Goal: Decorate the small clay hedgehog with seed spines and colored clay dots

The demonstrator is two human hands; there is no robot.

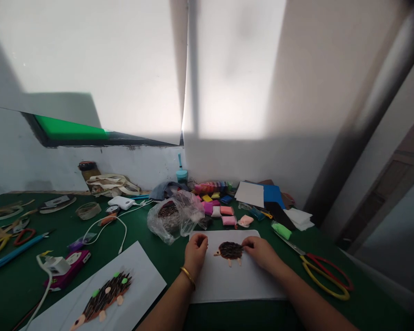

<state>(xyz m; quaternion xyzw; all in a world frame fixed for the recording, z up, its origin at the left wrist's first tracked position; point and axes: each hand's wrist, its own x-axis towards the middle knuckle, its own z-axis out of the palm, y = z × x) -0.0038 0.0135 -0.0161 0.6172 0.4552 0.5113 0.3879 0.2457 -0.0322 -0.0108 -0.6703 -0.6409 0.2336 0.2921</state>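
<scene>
Small hedgehog (pixel 230 251) on white sheet (pixel 227 282): judged well advanced, not closed out.

The hedgehog lies flat at the sheet's upper middle, between the two hands. A dark spined back, a pale snout pointing left and two pale feet are found in place. Finer detail is too small to be confirmed. The left hand (pixel 195 252) is curled on the sheet just left of the snout, with nothing seen in it. The right hand's (pixel 261 253) fingertips are set against the figure's rear edge; whether they pinch it cannot be told. A larger hedgehog (pixel 105 294) on a second sheet at lower left carries green dots, none of which are noted on the small one, so trimming is judged outstanding. Clay packets (pixel 224 210) and scissors (pixel 322 273) lie near on the bench (pixel 152 230).
</scene>
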